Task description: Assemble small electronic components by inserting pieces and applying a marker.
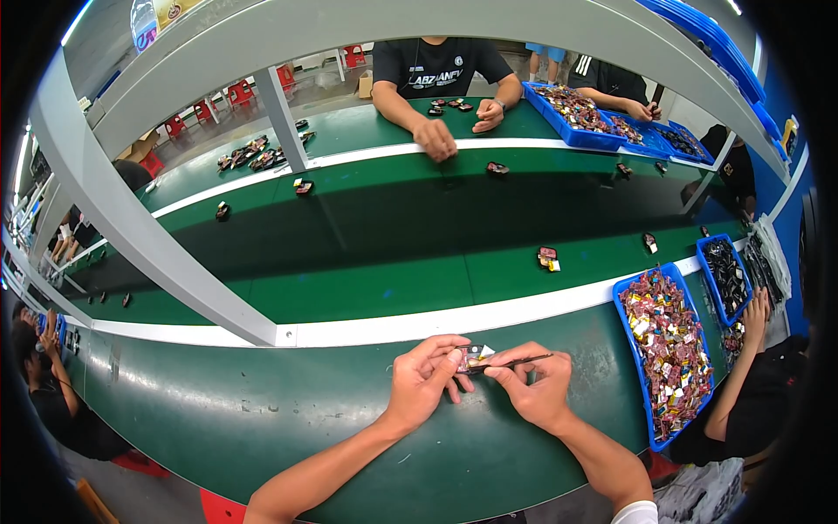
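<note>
Over the near green bench, my left hand (417,382) pinches a small black plastic case (472,355) between thumb and fingers. Something white and some reddish parts show in the case; finer detail is too small to make out. My right hand (537,393) is closed round a thin dark tool (522,361) that looks like tweezers. Its tip points left and meets the right side of the case, or lies just in front of it.
To my right stands a blue tray (621,307) heaped with small reddish parts, beside a blue bin (745,301) of black pieces. Ahead runs a green conveyor (375,293) carrying scattered small units, behind a white rail (384,325). A grey frame post (166,236) rises left. Co-workers sit opposite and alongside.
</note>
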Action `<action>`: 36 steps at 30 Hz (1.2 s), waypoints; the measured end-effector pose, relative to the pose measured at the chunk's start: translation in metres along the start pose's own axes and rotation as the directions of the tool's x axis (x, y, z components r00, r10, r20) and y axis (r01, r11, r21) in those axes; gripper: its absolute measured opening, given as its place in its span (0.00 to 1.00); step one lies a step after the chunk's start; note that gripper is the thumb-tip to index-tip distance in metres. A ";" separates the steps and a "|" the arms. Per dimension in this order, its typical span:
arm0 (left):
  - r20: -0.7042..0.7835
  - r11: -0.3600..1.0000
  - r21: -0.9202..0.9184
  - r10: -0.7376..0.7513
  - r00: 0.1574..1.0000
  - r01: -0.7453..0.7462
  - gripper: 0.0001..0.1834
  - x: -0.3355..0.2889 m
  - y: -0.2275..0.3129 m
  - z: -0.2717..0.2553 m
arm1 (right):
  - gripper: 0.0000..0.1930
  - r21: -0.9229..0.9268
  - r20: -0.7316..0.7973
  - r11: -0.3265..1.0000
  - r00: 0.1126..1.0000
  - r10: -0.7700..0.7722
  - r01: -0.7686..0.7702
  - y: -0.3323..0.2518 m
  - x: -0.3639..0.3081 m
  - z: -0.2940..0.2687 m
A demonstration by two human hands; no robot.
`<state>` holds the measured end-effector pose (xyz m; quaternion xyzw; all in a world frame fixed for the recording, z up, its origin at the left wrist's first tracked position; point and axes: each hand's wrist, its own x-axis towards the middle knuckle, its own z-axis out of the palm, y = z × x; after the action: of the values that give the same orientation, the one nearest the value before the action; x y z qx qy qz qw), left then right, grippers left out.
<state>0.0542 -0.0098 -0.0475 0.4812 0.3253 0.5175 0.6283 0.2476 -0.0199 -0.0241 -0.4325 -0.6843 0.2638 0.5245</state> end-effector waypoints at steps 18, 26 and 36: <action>0.019 0.999 0.043 -0.006 1.000 0.005 0.15 -0.002 -0.001 0.000 | 0.05 0.209 0.061 0.944 0.967 0.249 -0.257 0.000 0.001 -0.002; -0.017 1.000 -0.009 0.006 1.000 -0.006 0.17 0.002 0.003 0.000 | 0.06 0.100 0.001 0.988 0.993 0.119 -0.119 -0.001 -0.001 -0.001; -0.017 1.000 -0.018 -0.002 1.000 0.001 0.16 0.001 0.000 -0.001 | 0.06 0.000 -0.005 1.000 1.000 0.022 -0.022 -0.003 0.000 0.001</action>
<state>0.0537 -0.0085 -0.0472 0.4709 0.3262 0.5239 0.6303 0.2459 -0.0216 -0.0221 -0.4407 -0.6783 0.2684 0.5232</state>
